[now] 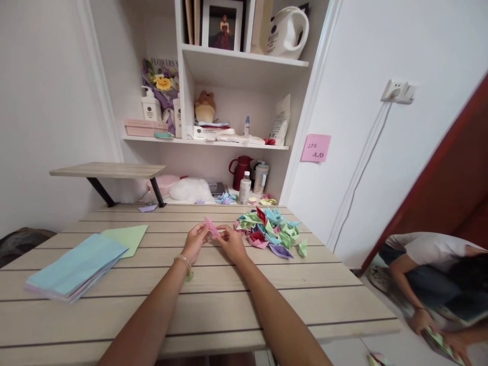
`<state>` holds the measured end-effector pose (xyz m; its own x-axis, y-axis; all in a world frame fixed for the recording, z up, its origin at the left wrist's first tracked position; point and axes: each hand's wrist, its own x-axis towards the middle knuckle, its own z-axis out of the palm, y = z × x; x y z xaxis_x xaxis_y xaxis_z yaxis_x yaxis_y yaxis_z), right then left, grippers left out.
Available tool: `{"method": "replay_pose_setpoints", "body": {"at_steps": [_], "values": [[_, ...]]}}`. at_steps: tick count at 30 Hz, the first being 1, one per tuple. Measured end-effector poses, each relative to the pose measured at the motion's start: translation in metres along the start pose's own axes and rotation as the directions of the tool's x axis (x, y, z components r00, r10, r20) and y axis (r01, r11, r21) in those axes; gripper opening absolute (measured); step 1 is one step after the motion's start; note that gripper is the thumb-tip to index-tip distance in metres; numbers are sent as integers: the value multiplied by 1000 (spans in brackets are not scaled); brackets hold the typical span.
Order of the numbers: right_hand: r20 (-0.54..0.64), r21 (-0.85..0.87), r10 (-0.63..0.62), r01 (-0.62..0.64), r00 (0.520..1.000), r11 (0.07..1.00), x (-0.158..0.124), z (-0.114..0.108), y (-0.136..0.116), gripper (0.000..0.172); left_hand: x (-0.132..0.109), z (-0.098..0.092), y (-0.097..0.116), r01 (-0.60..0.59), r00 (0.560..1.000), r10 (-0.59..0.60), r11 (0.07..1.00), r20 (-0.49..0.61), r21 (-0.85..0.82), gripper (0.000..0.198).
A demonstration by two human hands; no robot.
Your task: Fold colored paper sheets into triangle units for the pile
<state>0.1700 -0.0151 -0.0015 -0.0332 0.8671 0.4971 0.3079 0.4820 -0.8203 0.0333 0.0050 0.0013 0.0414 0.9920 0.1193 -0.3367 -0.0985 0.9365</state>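
Observation:
A small pink folded paper boat (211, 227) is pinched between my two hands above the middle of the slatted table. My left hand (196, 241) grips its left end, with fingers closed. On its right end, the fingers of my right hand (232, 243) are closed too. Just right of my right hand lies a heap of folded paper boats (269, 229) in green, blue, red, pink and purple. Toward the left edge rests a stack of coloured paper sheets (78, 264), light blue on top, with a green sheet (131, 239) partly under it.
A small raised wooden shelf (109, 170) stands at the back left, a purple paper piece (148, 208) near its leg. Behind the table are a clear bottle (244, 188) and a red jug (240, 173). At right, another person (430, 269) crouches on the floor, handling paper.

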Motion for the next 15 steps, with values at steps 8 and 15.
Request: {"method": "replay_pose_setpoints", "body": {"at_steps": [8,15], "values": [[-25,-58,-175,174,984,983,-1,-5,-7,16,-1,-1,2,39,997,-45,994,-59,-102,30],[-10,-210,-240,232,971,950,-2,-11,-9,16,1,-6,5,42,996,-49,995,-73,-92,32]]}}
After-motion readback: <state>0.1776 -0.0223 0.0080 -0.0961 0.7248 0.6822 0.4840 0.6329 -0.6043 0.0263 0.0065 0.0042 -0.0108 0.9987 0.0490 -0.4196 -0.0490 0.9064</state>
